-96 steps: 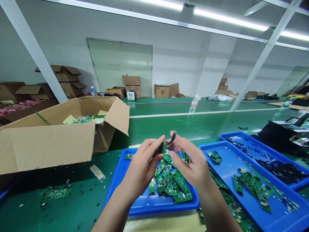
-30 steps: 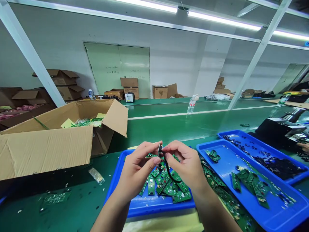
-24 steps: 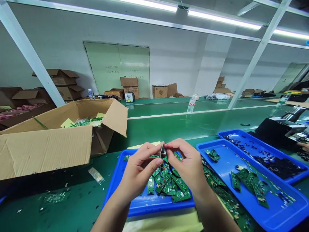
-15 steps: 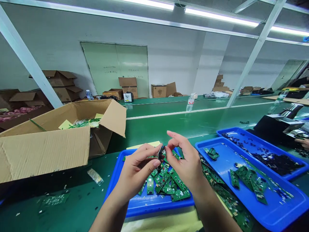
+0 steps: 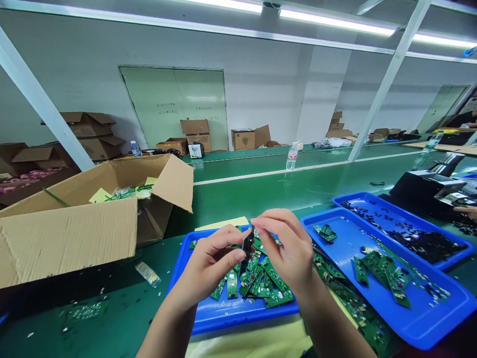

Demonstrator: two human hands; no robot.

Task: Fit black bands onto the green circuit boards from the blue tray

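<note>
A narrow circuit board [image 5: 246,248] is held up on edge, its dark side toward me. My left hand [image 5: 210,261] grips it between thumb and fingers. At its top end my right hand [image 5: 290,246] pinches with thumb and forefinger; whether a small part is between those fingertips is too hidden to tell. Both hands are above a blue tray [image 5: 242,322], where green circuit boards [image 5: 257,281] lie in a loose pile.
To the right, a second blue tray [image 5: 417,330] carries several green boards, and another tray [image 5: 367,198] contains small black parts. More boards [image 5: 354,303] lie between the trays. An open cardboard box [image 5: 70,238] stands left. Farther back is a water bottle [image 5: 291,158]. A co-worker's hand [image 5: 467,211] shows at the right edge.
My right hand's raised fingers have curled down, and its fingertips have moved to the top end of the board. The board now stands more upright. The view has shifted slightly.
</note>
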